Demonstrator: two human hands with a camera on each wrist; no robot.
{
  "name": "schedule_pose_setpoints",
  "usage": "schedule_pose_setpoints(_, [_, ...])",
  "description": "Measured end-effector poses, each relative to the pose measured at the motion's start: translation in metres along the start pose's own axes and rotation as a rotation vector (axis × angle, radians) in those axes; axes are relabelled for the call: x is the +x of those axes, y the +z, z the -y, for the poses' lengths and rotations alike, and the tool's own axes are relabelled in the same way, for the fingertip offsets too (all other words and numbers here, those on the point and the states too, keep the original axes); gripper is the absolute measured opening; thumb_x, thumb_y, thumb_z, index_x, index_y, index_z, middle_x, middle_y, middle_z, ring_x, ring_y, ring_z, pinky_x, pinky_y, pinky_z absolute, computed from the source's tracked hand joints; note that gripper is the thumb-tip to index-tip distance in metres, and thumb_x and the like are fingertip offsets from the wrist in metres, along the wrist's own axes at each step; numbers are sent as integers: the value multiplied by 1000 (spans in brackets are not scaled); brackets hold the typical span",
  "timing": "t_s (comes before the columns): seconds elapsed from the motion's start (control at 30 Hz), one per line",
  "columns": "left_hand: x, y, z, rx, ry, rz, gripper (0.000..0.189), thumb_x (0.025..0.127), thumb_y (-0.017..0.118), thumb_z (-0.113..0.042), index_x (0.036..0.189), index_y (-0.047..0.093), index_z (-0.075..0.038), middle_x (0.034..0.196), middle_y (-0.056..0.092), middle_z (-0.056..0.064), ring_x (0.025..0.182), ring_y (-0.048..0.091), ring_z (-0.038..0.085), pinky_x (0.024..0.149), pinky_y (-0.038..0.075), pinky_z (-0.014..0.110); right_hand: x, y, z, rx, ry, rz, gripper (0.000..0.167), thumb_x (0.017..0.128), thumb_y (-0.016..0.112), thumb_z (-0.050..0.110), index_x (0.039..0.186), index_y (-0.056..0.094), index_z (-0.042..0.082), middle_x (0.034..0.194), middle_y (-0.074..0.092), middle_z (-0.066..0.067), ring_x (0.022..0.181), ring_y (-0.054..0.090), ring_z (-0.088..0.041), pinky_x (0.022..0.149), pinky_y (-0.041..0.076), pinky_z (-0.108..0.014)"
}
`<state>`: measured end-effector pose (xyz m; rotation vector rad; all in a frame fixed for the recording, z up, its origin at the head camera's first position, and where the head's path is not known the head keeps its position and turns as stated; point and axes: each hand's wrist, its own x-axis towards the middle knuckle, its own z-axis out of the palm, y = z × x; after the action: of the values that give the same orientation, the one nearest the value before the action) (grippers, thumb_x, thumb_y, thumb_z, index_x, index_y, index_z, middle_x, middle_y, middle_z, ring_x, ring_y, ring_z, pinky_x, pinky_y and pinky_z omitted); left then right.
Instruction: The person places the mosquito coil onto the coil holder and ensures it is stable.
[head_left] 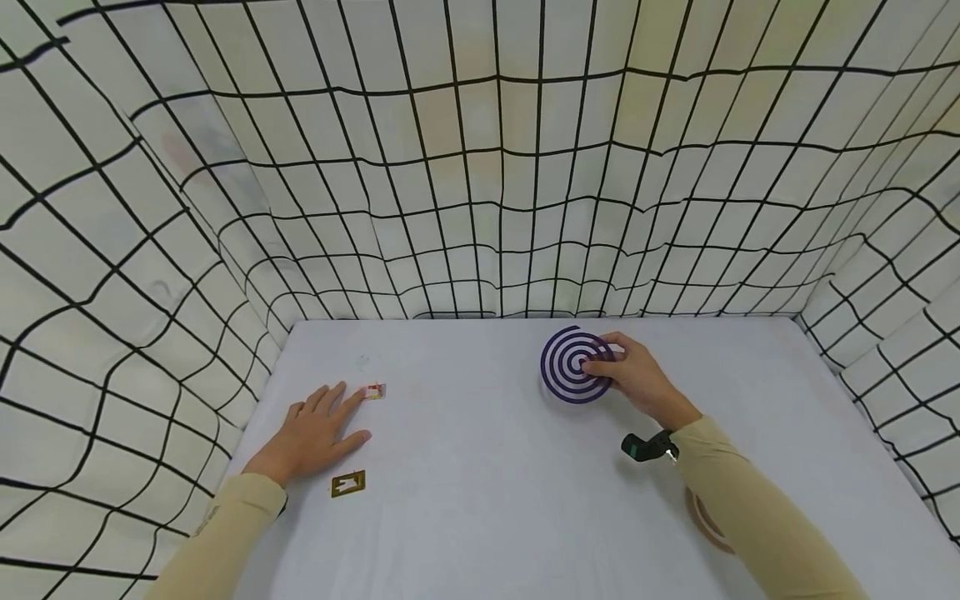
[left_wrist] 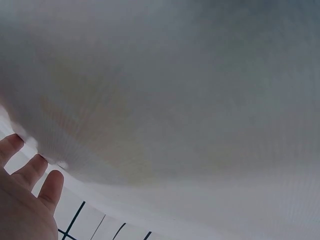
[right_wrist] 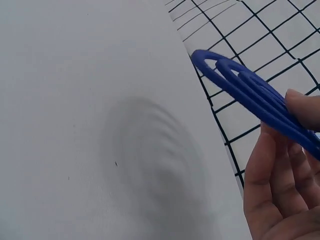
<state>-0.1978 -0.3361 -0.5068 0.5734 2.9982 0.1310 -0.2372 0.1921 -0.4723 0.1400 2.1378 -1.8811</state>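
Spiral coil (right_wrist: 254,106), dark blue-purple, pinched at one side between thumb and fingers of the right hand (head_left: 637,379), thumb across the near face to about the centre, fingertips partly hidden behind. Held up off the white desk (head_left: 465,467), toward the far edge and right of the middle, with a soft ringed shadow (right_wrist: 157,145) below and apart from it in the right wrist view. Round in outline, so without any real long axis; flat face toward the head camera, plane tilted rather than level. Placed to the left of the right hand, reaching out from the grip toward the middle of the desk. Right hand by far the nearer; left hand (head_left: 311,435) well apart across the desk, back upward, fingers spread and relaxed, grasping nothing, index fingertip at the edge of a small red-and-white packet (head_left: 374,392); whether pressing on it, cannot tell. Gold-coloured plate (head_left: 348,483) just beside the left thumb, untouched. Brown ring-shaped piece (head_left: 700,522) partly hidden under the right sleeve (head_left: 757,504).
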Motion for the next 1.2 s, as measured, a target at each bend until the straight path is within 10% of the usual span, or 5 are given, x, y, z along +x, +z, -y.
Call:
schedule_pose_setpoints(0.67, [-1,1,1,0,-4,-3,77,101,53,-60,161,38,-15,164,37,26,149,35,55,109,36,72,14,41,-2,-133,-28,83,58,91,80,23,141,58,2,133,68,-14,113,66,-14,107,54,-35])
schedule_pose_setpoints(1.2, [-3,-1,-1,3,-6,-1,77,101,52,-60,162,36,-16,165,36,25,149,35,53,111,36,71,26,81,2,-26,11,94,41,94,75,14,131,62,1,122,72,-13,100,71,-15,98,59,-35])
